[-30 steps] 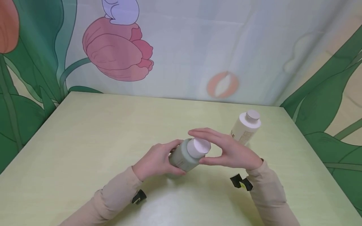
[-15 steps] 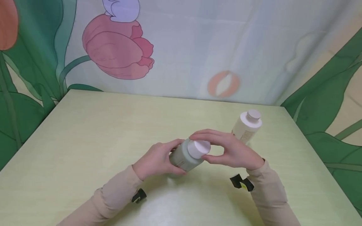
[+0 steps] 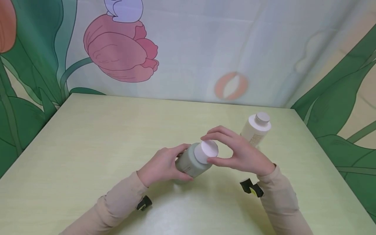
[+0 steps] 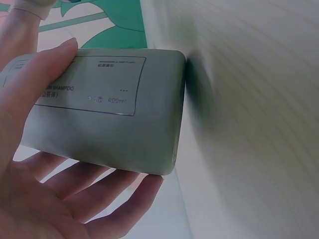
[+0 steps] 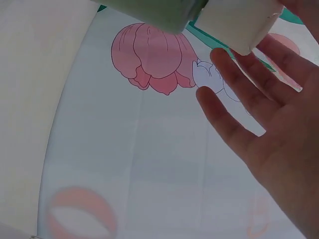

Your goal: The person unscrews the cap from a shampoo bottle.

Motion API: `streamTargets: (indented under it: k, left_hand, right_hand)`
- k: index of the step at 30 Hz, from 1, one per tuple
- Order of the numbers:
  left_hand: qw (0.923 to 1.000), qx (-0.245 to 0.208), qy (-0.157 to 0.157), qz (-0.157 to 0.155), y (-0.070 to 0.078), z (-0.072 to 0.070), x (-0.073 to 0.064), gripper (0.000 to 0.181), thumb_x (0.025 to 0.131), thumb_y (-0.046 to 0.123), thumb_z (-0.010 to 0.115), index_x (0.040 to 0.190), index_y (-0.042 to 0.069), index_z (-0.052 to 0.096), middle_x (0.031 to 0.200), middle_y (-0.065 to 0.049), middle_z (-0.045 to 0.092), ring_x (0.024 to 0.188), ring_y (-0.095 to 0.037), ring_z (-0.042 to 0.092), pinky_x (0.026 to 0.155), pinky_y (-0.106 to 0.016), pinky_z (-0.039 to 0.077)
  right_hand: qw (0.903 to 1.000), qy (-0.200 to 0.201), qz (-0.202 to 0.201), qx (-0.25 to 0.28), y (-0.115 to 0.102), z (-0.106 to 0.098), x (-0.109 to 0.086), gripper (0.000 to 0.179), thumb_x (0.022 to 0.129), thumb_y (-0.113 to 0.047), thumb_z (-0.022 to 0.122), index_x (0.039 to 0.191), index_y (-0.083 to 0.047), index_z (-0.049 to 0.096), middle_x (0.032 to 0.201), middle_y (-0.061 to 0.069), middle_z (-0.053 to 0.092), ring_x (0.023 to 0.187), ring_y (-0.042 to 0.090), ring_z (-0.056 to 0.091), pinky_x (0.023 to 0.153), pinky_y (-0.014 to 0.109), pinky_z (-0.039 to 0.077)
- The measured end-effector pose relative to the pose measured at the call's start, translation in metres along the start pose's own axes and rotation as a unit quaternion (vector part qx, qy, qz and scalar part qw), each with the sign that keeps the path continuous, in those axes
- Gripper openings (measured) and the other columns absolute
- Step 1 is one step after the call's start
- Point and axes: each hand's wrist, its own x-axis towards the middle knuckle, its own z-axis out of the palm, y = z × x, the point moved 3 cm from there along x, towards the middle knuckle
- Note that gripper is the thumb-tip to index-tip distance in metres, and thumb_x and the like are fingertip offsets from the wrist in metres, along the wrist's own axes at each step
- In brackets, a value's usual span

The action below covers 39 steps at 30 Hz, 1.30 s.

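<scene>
Table (image 3: 117,130), head view: a grey-green bottle (image 3: 188,164) is held tilted, cap toward the right edge, about midway between the left and right edges and well forward of the back edge. Its body is gripped by the left hand (image 3: 160,166), thumb on the near side; the far fingers are mostly hidden here but are shown curled beneath the body in the left wrist view. Only there can the label's "SHAMPOO" and "400ml" be read, and the base is seen close to the table top; contact cannot be told. The white cap (image 3: 206,151) is touched by the thumb of the right hand (image 3: 242,153), whose fingers are spread wide around it. In the right wrist view two fingertips are seen apart from the cap; whether it is pinched cannot be told. A white bottle (image 3: 255,132), partly hidden by that hand, is seen only in the head view, toward the back right corner.
</scene>
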Motion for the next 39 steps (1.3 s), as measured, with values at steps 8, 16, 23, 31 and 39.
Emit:
streamTargets:
  k: [8, 16, 23, 31, 39]
  left_hand:
    - [1.0, -0.004, 0.002, 0.001, 0.001, -0.001, 0.0, 0.072, 0.064, 0.026, 0.09, 0.127, 0.022, 0.055, 0.109, 0.002, 0.071, 0.098, -0.016, 0.067, 0.087, -0.034, 0.051]
    - [1.0, -0.004, 0.006, -0.004, 0.002, 0.001, 0.0, 0.072, 0.063, 0.026, 0.09, 0.127, 0.022, 0.056, 0.108, 0.002, 0.071, 0.097, -0.015, 0.067, 0.086, -0.034, 0.051]
    - [0.9998, -0.005, 0.008, -0.016, 0.004, 0.001, 0.0, 0.072, 0.063, 0.026, 0.09, 0.127, 0.022, 0.055, 0.109, 0.001, 0.071, 0.097, -0.015, 0.067, 0.085, -0.034, 0.051]
    - [0.9999, -0.004, 0.008, -0.013, 0.004, 0.002, 0.0, 0.073, 0.063, 0.026, 0.09, 0.127, 0.021, 0.055, 0.109, 0.001, 0.071, 0.098, -0.015, 0.067, 0.086, -0.034, 0.051]
    - [0.9998, -0.004, 0.007, -0.019, 0.004, 0.001, 0.0, 0.074, 0.063, 0.026, 0.09, 0.128, 0.022, 0.055, 0.108, 0.001, 0.071, 0.097, -0.015, 0.066, 0.085, -0.034, 0.051]
  right_hand:
    - [0.9998, -0.019, 0.005, 0.006, -0.003, -0.004, -0.002, 0.06, 0.08, -0.015, 0.079, 0.135, -0.013, 0.053, 0.133, 0.001, 0.056, 0.125, 0.015, 0.05, 0.107, 0.03, 0.041]
    - [0.9997, -0.01, 0.009, -0.019, -0.005, -0.007, -0.001, 0.045, 0.082, -0.015, 0.077, 0.124, -0.014, 0.06, 0.119, -0.004, 0.061, 0.111, 0.011, 0.056, 0.096, 0.028, 0.047]
    - [0.9995, -0.021, -0.017, -0.013, -0.007, -0.008, -0.003, 0.053, 0.082, -0.011, 0.074, 0.132, -0.014, 0.055, 0.13, -0.001, 0.056, 0.122, 0.014, 0.052, 0.104, 0.031, 0.043]
    - [0.9992, 0.0, 0.021, -0.034, -0.004, -0.011, -0.002, 0.047, 0.081, -0.02, 0.078, 0.124, -0.014, 0.059, 0.12, -0.003, 0.06, 0.112, 0.01, 0.056, 0.097, 0.027, 0.047]
    - [0.9998, -0.012, -0.007, -0.015, -0.005, -0.01, -0.003, 0.041, 0.082, -0.012, 0.075, 0.121, -0.016, 0.062, 0.118, -0.004, 0.059, 0.109, 0.01, 0.056, 0.095, 0.026, 0.047]
